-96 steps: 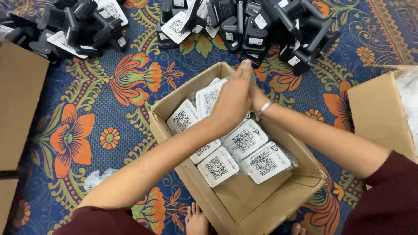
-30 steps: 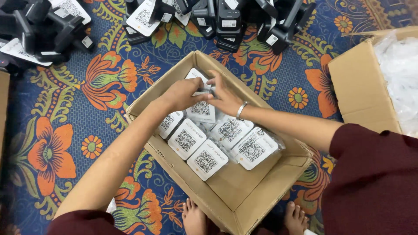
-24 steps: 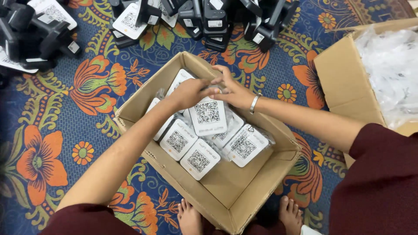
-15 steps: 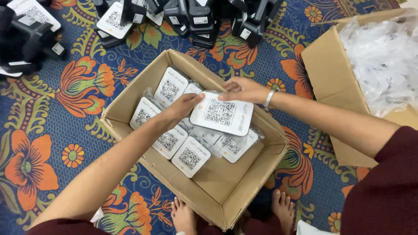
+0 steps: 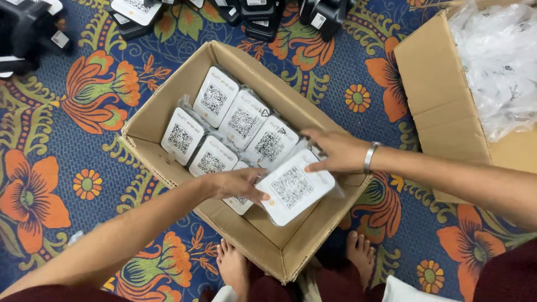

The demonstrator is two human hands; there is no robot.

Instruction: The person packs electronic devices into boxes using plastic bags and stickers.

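An open cardboard box (image 5: 168, 106) sits on a patterned rug and holds several white square packets in clear wrap, each with a square code mark. One such white packet (image 5: 293, 190) is held tilted over the box's near right part. My left hand (image 5: 238, 184) grips its left edge. My right hand (image 5: 335, 150), with a metal bangle at the wrist, presses on its upper right edge. The other packets (image 5: 229, 126) lie in rows in the far left of the box.
A second cardboard box (image 5: 442, 100) at the right holds crumpled clear plastic bags (image 5: 498, 61). Black devices (image 5: 263, 11) lie in a heap at the top, more at the top left (image 5: 28, 33). My bare feet (image 5: 232, 268) rest by the box's near corner.
Both hands have carried one white packet from the far side of the box toward its near right part. The view has shifted so the box sits higher in the picture.
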